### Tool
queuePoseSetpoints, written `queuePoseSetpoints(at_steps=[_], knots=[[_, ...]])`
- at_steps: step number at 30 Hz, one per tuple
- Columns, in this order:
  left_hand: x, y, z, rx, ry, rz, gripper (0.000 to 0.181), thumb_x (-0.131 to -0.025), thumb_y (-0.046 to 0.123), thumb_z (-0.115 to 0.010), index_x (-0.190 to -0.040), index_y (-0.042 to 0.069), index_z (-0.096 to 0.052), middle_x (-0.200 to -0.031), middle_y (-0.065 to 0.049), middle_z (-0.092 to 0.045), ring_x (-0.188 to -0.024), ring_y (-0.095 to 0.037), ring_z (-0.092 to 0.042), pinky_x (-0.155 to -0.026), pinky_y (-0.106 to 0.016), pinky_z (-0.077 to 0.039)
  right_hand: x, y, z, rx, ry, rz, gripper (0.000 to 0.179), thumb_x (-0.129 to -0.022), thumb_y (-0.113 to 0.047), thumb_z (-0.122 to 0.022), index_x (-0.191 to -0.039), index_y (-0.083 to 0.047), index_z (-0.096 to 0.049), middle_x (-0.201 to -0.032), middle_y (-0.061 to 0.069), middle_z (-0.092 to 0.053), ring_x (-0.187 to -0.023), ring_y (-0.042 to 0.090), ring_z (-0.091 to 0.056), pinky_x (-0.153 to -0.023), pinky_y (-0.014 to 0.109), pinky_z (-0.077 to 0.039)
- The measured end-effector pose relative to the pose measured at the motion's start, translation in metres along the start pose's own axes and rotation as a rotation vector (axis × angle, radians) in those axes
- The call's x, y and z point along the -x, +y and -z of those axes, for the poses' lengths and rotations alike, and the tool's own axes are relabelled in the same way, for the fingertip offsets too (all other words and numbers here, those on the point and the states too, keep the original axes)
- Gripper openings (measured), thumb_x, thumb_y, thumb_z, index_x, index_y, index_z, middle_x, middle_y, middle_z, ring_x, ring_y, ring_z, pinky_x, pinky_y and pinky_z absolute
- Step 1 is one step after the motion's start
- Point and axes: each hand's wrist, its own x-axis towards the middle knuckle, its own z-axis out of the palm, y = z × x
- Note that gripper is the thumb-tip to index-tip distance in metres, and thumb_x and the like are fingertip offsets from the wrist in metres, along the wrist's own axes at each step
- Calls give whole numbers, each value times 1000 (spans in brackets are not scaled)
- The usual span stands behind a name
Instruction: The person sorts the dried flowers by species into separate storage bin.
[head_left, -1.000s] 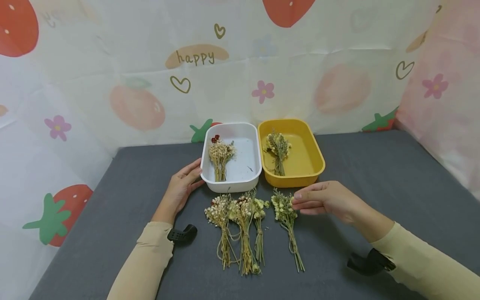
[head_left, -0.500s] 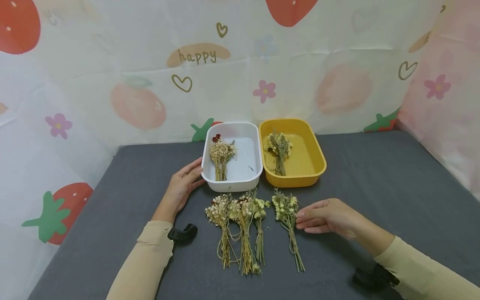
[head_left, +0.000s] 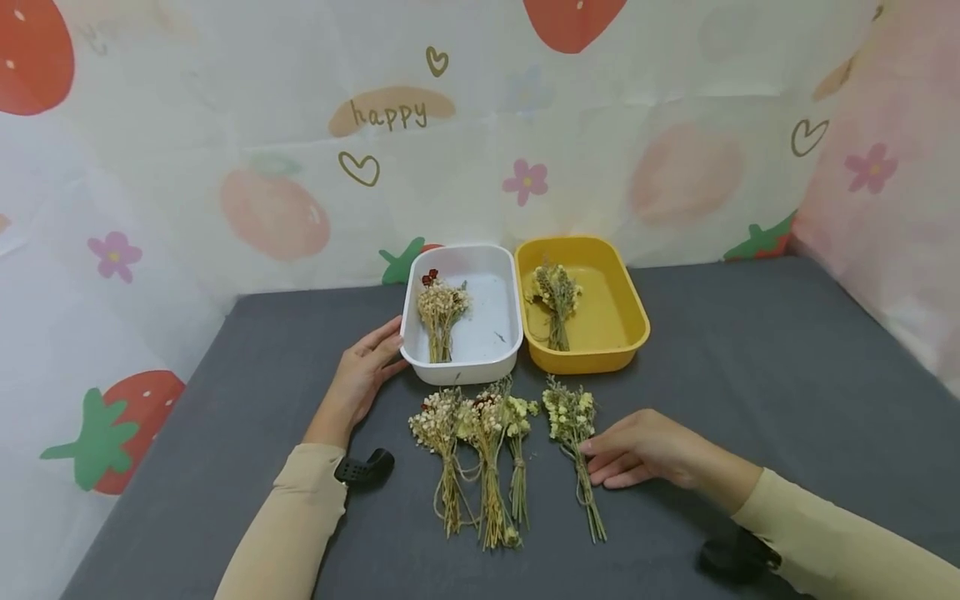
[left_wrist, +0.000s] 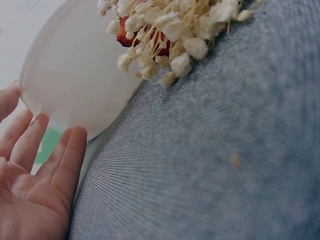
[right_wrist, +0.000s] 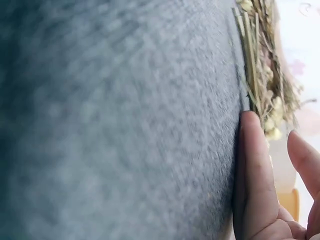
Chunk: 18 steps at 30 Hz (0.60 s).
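Note:
My left hand (head_left: 357,385) rests its extended fingers against the left wall of a white plastic tub (head_left: 480,372); the left wrist view shows the fingertips right at the tub's side. A bunch of yellow dried flowers (head_left: 568,414), tied with twine, lies on the grey cloth. Beside its stems is my right hand (head_left: 648,452), low over the cloth with fingertips at the tie. In the right wrist view the thumb (right_wrist: 302,159) stands apart from the straight finger (right_wrist: 257,165), and the stems (right_wrist: 250,55) run just beyond them.
Several tied dried bunches (head_left: 489,467) lie left of the right hand's bunch. A yellow tub (head_left: 611,325) adjoins the white one. One yellow bunch (head_left: 557,300) lies in it, and a cream bunch (head_left: 442,312) with dark red blooms in the white tub. A printed curtain (head_left: 450,200) hangs behind.
My right hand has moved from the flower heads down toward me, to the tied stems of the yellow bunch. The left hand has stayed at the white tub.

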Motion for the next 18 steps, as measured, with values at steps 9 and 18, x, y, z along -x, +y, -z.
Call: queuePoseSetpoints(at_steps=[9, 18], knots=[[1, -2, 2, 13, 1, 9, 55, -102, 21, -57, -154, 11, -39, -159, -7, -40, -133, -13, -52, -102, -25, -53, -10, -4, -13, 79, 78, 9, 30, -88, -28, -76, -93, 2, -75, -69, 4, -73, -62, 12, -71, -65, 32, -64], [-2, -2, 1, 1, -2, 1, 54, -102, 21, -57, -153, 11, -40, -158, -7, -41, -131, -10, -52, -101, -24, -53, -15, -6, -18, 128, 137, 41, 20, -84, -18, -78, -84, 2, -75, -61, 3, -70, -52, 11, -68, -55, 30, -62]])
